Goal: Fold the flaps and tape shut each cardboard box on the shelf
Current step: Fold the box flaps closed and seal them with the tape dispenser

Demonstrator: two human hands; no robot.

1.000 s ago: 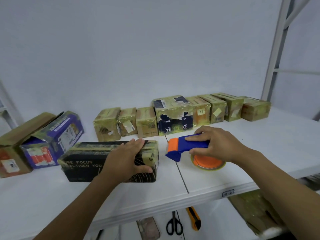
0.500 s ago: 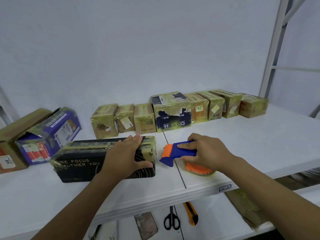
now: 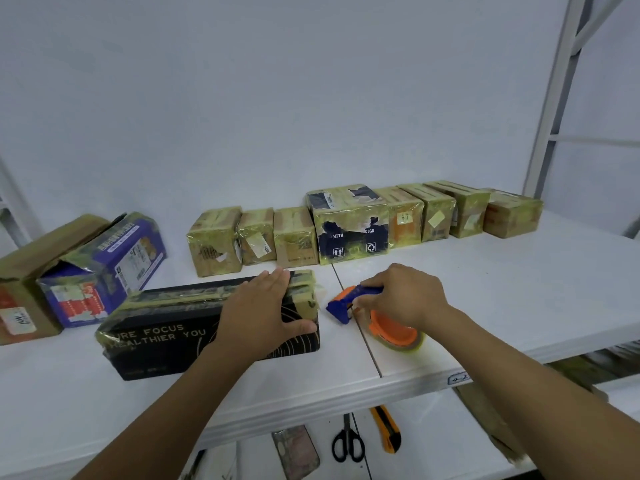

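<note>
Packing storeroom, white metal shelving (image 3: 519,282), taped parcels (image 3: 349,233)

Black box (image 3: 166,336): printed cardboard, fairly matt, top and end covered in glossy, wrinkled yellowish tape (image 3: 194,299). Row boxes (image 3: 294,237): brown cardboard wrapped in the same shiny, crinkled tape, with paper labels (image 3: 258,245) stuck on. Purple box (image 3: 114,261): glossy printed card, partly taped. Brown box (image 3: 41,247): plain matt cardboard with a paper sticker (image 3: 17,320). Dispenser (image 3: 349,301): smooth hard plastic. Roll (image 3: 398,336): clear glossy tape on a plastic core. Shelf (image 3: 519,289): white, smooth, satin. Upright (image 3: 554,98): smooth painted metal. Wall (image 3: 277,98): matt. Below: scissors (image 3: 347,429) with metal blades and black plastic handles; cutter (image 3: 388,431) in plastic.
</note>
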